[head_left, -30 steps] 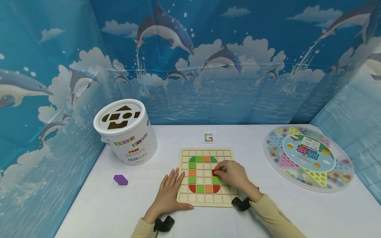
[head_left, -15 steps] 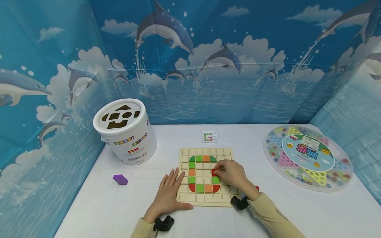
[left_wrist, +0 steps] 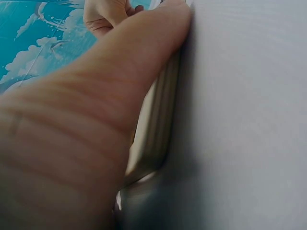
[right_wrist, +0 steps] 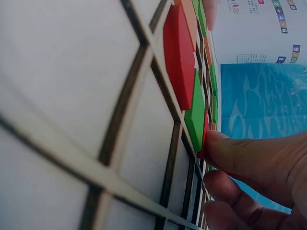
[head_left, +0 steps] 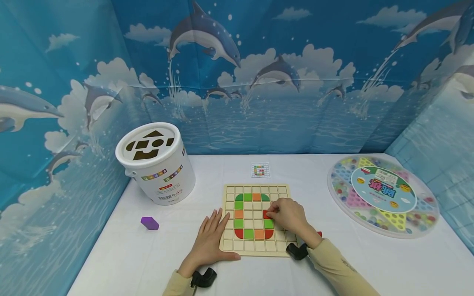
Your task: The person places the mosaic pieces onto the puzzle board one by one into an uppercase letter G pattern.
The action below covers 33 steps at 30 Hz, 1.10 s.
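A wooden grid board point(head_left: 270, 248) lies on the white table with green, orange and red tiles set in its cells. My right hand point(head_left: 290, 216) pinches a red square tile point(head_left: 265, 214) at the board's right side, just above a green tile point(head_left: 268, 224). In the right wrist view the thumb point(right_wrist: 220, 146) presses on this red tile, close against the green one. My left hand point(head_left: 212, 240) rests flat at the board's left edge, fingers spread over the rim and thumb along the near corner. The left wrist view shows its forearm side point(left_wrist: 72, 129) beside the board's edge point(left_wrist: 160, 115).
A small printed pattern card point(head_left: 260, 170) lies behind the board. To the left stand a white bucket point(head_left: 170, 181) and a purple block point(head_left: 149, 223). A round marble game box point(head_left: 426, 222) lies at right. A red piece point(head_left: 319, 234) shows behind the right wrist.
The red tile sits in nearly the same spot, with my right hand's fingers shifting only slightly on it. The left hand keeps its place on the board.
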Available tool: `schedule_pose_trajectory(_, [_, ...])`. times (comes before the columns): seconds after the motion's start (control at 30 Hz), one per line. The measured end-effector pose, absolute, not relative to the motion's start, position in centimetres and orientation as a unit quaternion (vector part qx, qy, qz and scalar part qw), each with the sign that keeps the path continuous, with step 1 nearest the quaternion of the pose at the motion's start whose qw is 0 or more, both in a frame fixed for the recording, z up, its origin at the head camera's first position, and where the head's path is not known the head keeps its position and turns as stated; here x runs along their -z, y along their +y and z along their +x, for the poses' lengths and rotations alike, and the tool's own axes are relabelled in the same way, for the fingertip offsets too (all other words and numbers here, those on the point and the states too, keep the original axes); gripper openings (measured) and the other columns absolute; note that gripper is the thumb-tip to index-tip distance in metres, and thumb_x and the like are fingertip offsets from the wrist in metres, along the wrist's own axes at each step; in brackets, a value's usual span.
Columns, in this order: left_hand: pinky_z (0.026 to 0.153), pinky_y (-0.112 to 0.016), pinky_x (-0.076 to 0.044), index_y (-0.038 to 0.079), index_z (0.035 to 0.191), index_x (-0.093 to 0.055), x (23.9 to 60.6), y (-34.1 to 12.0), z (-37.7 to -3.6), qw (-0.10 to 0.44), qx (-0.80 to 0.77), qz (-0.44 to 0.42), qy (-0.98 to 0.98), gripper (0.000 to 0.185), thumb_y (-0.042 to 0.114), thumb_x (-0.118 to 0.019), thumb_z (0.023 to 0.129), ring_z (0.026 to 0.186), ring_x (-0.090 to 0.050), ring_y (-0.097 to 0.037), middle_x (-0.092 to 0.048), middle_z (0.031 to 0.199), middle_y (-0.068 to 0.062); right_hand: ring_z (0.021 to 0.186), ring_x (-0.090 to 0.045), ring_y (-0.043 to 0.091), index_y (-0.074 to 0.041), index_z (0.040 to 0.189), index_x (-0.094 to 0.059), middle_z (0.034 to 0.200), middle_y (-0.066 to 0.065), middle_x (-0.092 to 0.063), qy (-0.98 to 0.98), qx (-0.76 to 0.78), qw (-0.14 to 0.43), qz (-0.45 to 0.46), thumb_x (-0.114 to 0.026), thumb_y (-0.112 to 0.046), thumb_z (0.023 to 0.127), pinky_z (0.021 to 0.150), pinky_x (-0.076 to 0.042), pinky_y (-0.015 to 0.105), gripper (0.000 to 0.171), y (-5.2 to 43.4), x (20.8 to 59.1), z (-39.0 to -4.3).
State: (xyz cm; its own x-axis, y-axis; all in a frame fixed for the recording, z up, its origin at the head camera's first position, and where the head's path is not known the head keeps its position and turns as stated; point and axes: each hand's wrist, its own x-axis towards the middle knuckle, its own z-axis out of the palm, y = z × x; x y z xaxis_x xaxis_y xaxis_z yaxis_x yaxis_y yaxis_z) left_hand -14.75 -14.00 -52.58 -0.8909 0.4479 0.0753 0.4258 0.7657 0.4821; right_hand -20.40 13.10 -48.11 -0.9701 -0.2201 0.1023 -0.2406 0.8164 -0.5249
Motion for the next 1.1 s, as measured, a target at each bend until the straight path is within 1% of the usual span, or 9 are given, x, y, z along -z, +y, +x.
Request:
schedule_pose_trajectory(0.33, [0.111,-0.046,-0.001,0.011,0.152,-0.02,52.7,-14.1,-14.8,0.024,-0.256,0.232,0.938,0.118,0.071,-0.071,0.064,0.143,-0.001,-0.026,-0.008,0.158,-0.012,0.054,-0.045,0.008,-0.016,0.074,-0.074,0.064,-0.01,-0.056,-0.957,-0.258,0.017,0.132,-0.078,-0.018,0.079,0.046,-0.037,0.027,0.007,13.1,48.0,-20.0])
schedule_pose_trajectory(0.47, [0.111,-0.046,-0.001,0.011,0.153,-0.019,52.6,-14.0,-14.8,0.031,-0.259,0.229,0.938,0.118,0.07,-0.071,0.065,0.143,-0.001,-0.026,-0.008,0.157,-0.012,0.054,-0.044,0.009,-0.014,0.079,-0.075,0.064,-0.009,-0.055,-0.959,-0.248,0.012,0.139,-0.077,-0.017,0.08,0.046,-0.036,0.026,0.004,13.3,47.8,-19.8])
schedule_pose_trajectory(0.6, [0.111,-0.047,-0.001,0.01,0.152,-0.02,52.6,-14.0,-14.8,0.033,-0.258,0.23,0.938,0.118,0.07,-0.071,0.065,0.143,-0.001,-0.027,-0.009,0.157,-0.013,0.053,-0.042,0.01,-0.013,0.088,-0.077,0.063,-0.009,-0.052,-0.958,-0.241,-0.003,0.155,-0.075,-0.017,0.081,0.046,-0.034,0.026,0.007,13.7,47.5,-19.4])
schedule_pose_trajectory(0.73, [0.111,-0.048,-0.002,0.009,0.152,-0.02,52.5,-14.1,-14.8,0.029,-0.259,0.233,0.937,0.118,0.07,-0.07,0.065,0.143,-0.003,-0.029,-0.009,0.157,-0.013,0.051,-0.04,0.009,-0.014,0.094,-0.077,0.062,-0.01,-0.048,-0.955,-0.242,-0.025,0.173,-0.073,-0.021,0.084,0.045,-0.031,0.025,0.013,14.5,47.0,-19.1])
schedule_pose_trajectory(0.8, [0.111,-0.049,-0.003,0.009,0.152,-0.02,52.4,-14.1,-14.8,0.026,-0.26,0.234,0.936,0.118,0.07,-0.071,0.065,0.143,-0.003,-0.029,-0.009,0.157,-0.014,0.051,-0.04,0.009,-0.015,0.094,-0.076,0.061,-0.011,-0.047,-0.953,-0.244,-0.034,0.176,-0.073,-0.022,0.084,0.046,-0.03,0.025,0.012,15.1,46.7,-18.9])
schedule_pose_trajectory(0.97, [0.111,-0.049,-0.003,0.009,0.152,-0.02,52.5,-14.1,-14.8,0.024,-0.255,0.235,0.938,0.118,0.07,-0.07,0.065,0.143,-0.003,-0.029,-0.01,0.157,-0.014,0.056,-0.042,0.008,-0.019,0.082,-0.073,0.065,-0.012,-0.05,-0.948,-0.257,-0.047,0.183,-0.074,-0.02,0.082,0.049,-0.035,0.027,0.002,17.1,46.1,-18.1])
schedule_pose_trajectory(1.1, [0.111,-0.05,-0.004,0.008,0.152,-0.021,52.5,-14.1,-14.7,0.025,-0.256,0.236,0.937,0.117,0.069,-0.071,0.065,0.143,-0.004,-0.03,-0.011,0.157,-0.015,0.059,-0.045,0.009,-0.018,0.082,-0.07,0.072,-0.01,-0.053,-0.944,-0.27,-0.073,0.174,-0.078,-0.019,0.078,0.05,-0.039,0.028,0.009,19.2,45.8,-17.5])
